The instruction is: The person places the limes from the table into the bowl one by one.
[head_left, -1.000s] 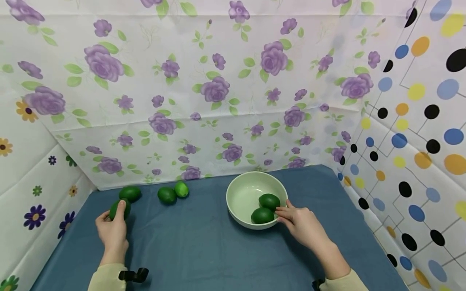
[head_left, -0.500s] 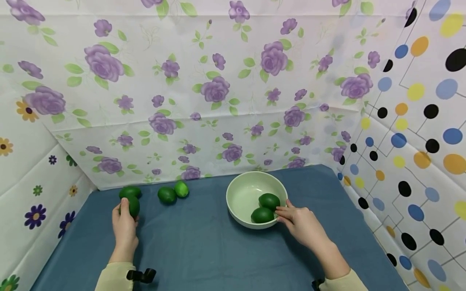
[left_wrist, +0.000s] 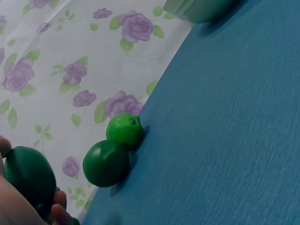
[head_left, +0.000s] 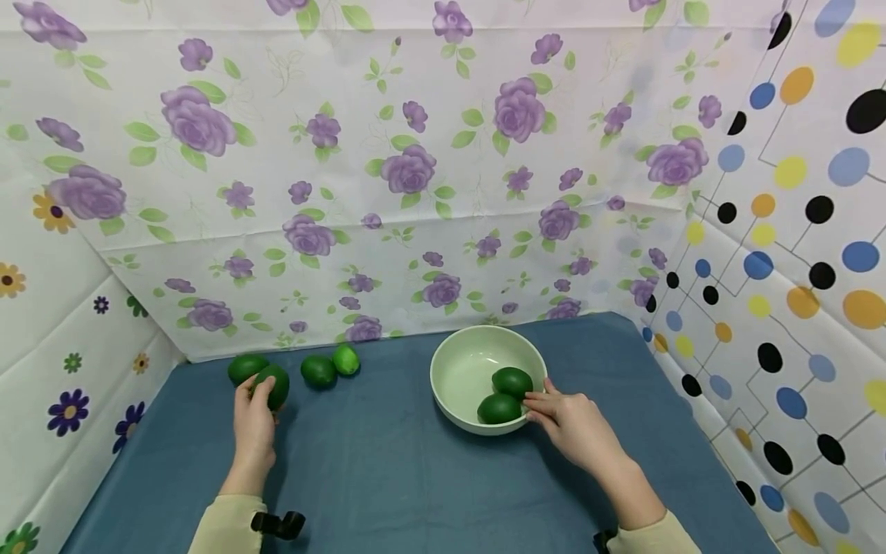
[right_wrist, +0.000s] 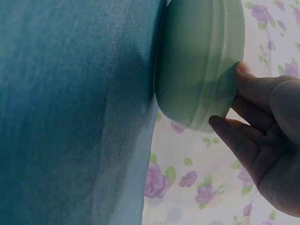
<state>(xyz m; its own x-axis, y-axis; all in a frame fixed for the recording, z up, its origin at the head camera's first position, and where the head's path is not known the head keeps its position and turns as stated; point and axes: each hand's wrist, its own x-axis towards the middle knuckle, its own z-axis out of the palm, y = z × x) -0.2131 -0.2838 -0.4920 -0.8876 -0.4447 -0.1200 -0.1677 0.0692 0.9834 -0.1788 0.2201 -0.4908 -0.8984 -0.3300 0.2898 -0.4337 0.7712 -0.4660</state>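
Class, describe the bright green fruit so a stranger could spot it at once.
On the blue cloth, look left of the pale bowl, by the flowered backdrop. The bright green fruit sits just right of a dark green one; every other fruit is darker.

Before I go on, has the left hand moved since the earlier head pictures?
Yes: the left hand, holding a dark green fruit, has moved rightward in the head view, toward the bowl, which has stayed in place.
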